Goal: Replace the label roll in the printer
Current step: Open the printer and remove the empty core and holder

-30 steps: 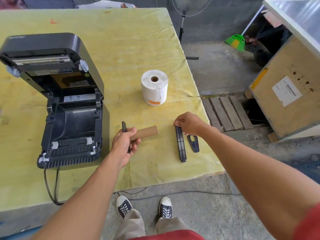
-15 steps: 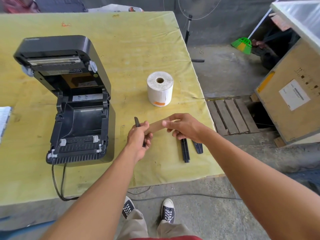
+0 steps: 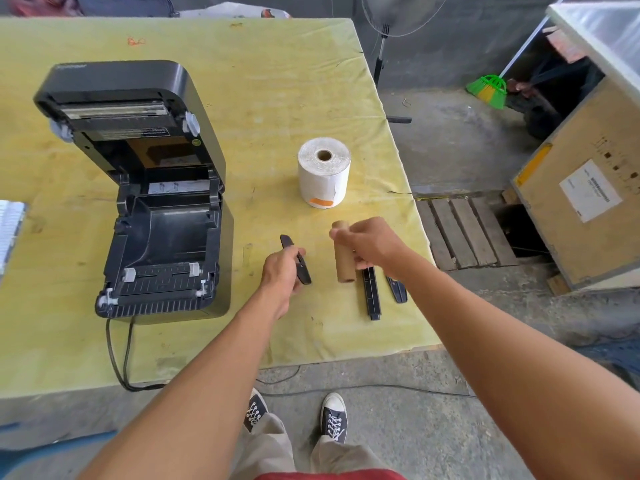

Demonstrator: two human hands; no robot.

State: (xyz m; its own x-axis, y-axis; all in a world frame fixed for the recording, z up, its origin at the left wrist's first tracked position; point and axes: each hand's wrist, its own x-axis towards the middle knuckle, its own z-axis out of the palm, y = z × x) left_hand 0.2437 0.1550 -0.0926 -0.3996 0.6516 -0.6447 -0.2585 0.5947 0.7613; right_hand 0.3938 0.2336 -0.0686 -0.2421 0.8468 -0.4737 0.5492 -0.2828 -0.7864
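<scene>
Now your right hand (image 3: 372, 245) is wrapped around the empty cardboard core (image 3: 343, 261), held nearly upright above the counter (image 3: 277, 81), while your left hand (image 3: 282, 273) grips a black plastic piece (image 3: 298, 259). At your 12 o'clock stands the fresh label roll (image 3: 323, 173); the printer (image 3: 149, 202) sits open at 10 o'clock.

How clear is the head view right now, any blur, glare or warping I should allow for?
Head view: even daylight with soft shadows; the right hand and the cardboard tube are slightly motion-blurred; the printer and the new label roll are sharp; wide-angle warping bends the table edges and stretches both forearms; no strong glare.
</scene>
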